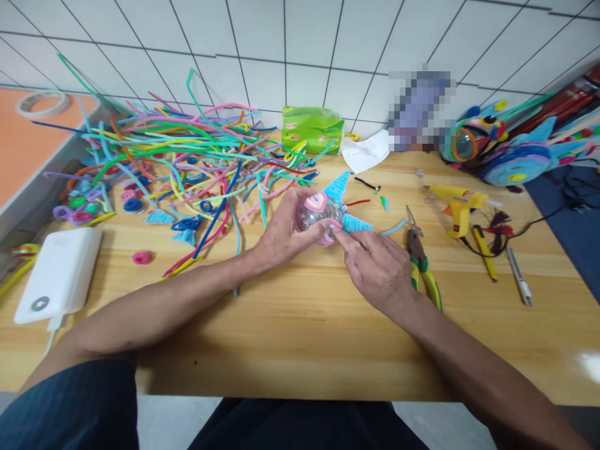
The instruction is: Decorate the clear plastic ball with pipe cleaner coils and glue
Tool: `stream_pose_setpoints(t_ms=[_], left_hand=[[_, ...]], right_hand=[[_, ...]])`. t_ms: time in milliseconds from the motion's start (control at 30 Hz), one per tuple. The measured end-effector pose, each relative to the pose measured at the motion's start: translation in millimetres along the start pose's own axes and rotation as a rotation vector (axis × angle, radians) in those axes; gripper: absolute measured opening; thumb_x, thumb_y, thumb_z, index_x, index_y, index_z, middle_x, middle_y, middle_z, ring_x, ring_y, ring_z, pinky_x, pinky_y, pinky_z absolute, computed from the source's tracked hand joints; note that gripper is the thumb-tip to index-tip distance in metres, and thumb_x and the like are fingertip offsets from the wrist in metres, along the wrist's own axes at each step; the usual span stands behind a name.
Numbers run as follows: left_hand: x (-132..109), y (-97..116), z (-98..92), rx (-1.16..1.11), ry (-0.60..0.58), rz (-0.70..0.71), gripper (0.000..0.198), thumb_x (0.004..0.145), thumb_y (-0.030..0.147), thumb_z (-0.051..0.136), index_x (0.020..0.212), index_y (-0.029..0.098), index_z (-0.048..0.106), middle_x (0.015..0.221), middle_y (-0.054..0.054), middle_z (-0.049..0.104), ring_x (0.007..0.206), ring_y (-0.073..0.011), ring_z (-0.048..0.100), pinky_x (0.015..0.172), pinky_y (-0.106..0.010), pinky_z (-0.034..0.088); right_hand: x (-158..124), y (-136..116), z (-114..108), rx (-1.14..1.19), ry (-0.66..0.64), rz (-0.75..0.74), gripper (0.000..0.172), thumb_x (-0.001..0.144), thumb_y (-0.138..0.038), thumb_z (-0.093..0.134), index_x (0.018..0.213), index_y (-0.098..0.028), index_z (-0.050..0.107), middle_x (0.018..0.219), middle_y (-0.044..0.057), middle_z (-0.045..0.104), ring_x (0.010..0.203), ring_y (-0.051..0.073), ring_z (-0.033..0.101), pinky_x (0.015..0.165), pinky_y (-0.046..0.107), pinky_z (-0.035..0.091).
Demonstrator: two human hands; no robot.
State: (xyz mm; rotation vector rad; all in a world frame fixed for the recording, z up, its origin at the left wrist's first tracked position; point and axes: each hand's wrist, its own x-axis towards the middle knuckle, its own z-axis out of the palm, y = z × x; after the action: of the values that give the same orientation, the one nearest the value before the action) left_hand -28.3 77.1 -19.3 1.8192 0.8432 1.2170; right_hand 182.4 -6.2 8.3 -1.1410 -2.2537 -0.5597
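Note:
My left hand [285, 228] is closed round a clear plastic craft [309, 219], a rounded see-through body with pink-and-white pipe-cleaner coils on it. Two light blue pipe-cleaner fins, an upper fin [336, 186] and a lower fin [359, 223], stick out on its right side. At the lower coil, near my left thumb, the index fingertip of my right hand [375, 265] presses against the craft. The other right fingers are curled in, and the right thumb is mostly hidden. Just right of that hand lie green-and-yellow pliers [423, 265].
Loose pipe cleaners [187, 156] are heaped at the back left, with a white power bank [60, 272] in front. A green tissue pack [312, 130] leans by the wall. At right lie a yellow glue gun [457, 203] with its cord, a cutter [519, 275] and a finished craft [515, 162].

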Motion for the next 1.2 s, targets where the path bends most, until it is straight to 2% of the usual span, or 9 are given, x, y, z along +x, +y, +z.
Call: stream_pose_setpoints(t_ms=[433, 700, 800, 933, 1033, 1200], left_hand=[[0.0, -1.4, -0.6, -0.076, -0.014, -0.021, 0.052, 0.096, 0.051, 0.079, 0.13, 0.022, 0.053, 0.12, -0.008, 0.069, 0.104, -0.0193, 0.07, 0.089, -0.034, 0.061], [-0.7, -1.7, -1.9, -0.039, -0.019, -0.019, 0.05, 0.098, 0.053, 0.076, 0.13, 0.023, 0.053, 0.119, -0.008, 0.068, 0.103, -0.0189, 0.069, 0.089, -0.034, 0.061], [-1.4, -2.2, -2.1, -0.031, -0.023, -0.024, 0.052, 0.098, 0.055, 0.074, 0.133, 0.023, 0.053, 0.124, -0.009, 0.067, 0.109, -0.0208, 0.07, 0.092, -0.036, 0.061], [-1.3, -3.7, -4.4, 0.076, -0.008, 0.021, 0.058, 0.098, 0.058, 0.073, 0.141, 0.024, 0.054, 0.14, -0.013, 0.064, 0.123, -0.0255, 0.067, 0.103, -0.042, 0.059], [-0.5, -4.9, -7.0, 0.194, -0.006, 0.076, 0.057, 0.1, 0.061, 0.07, 0.142, 0.024, 0.057, 0.136, -0.011, 0.066, 0.124, -0.0262, 0.065, 0.108, -0.044, 0.055], [0.1, -6.5, -7.1, 0.213, 0.009, 0.108, 0.057, 0.101, 0.064, 0.066, 0.14, 0.024, 0.058, 0.13, -0.01, 0.068, 0.119, -0.0244, 0.065, 0.104, -0.04, 0.055]], right_hand=[[-2.4, -0.1, 4.1, 0.039, -0.035, 0.045, 0.036, 0.104, -0.01, 0.056, 0.137, -0.016, 0.07, 0.095, 0.005, 0.077, 0.08, 0.017, 0.067, 0.073, 0.033, 0.053], [-3.8, -0.3, 2.4, 0.036, -0.084, 0.058, 0.039, 0.103, -0.012, 0.059, 0.141, -0.017, 0.068, 0.099, 0.006, 0.077, 0.084, 0.019, 0.068, 0.076, 0.034, 0.053], [-4.1, -0.5, 1.9, 0.032, -0.084, 0.056, 0.039, 0.103, -0.013, 0.06, 0.141, -0.016, 0.068, 0.097, 0.006, 0.077, 0.084, 0.019, 0.068, 0.075, 0.034, 0.052], [-4.0, -1.6, 2.0, 0.039, -0.079, 0.057, 0.04, 0.104, -0.012, 0.059, 0.143, -0.014, 0.067, 0.098, 0.006, 0.077, 0.083, 0.019, 0.068, 0.074, 0.034, 0.052], [-4.3, -2.6, 2.3, 0.048, -0.08, 0.066, 0.039, 0.104, -0.012, 0.058, 0.143, -0.014, 0.067, 0.099, 0.007, 0.078, 0.084, 0.019, 0.069, 0.075, 0.035, 0.054], [-4.9, -2.8, 2.9, 0.085, -0.094, 0.082, 0.04, 0.104, -0.013, 0.059, 0.143, -0.015, 0.067, 0.1, 0.007, 0.077, 0.085, 0.019, 0.069, 0.077, 0.034, 0.055]])
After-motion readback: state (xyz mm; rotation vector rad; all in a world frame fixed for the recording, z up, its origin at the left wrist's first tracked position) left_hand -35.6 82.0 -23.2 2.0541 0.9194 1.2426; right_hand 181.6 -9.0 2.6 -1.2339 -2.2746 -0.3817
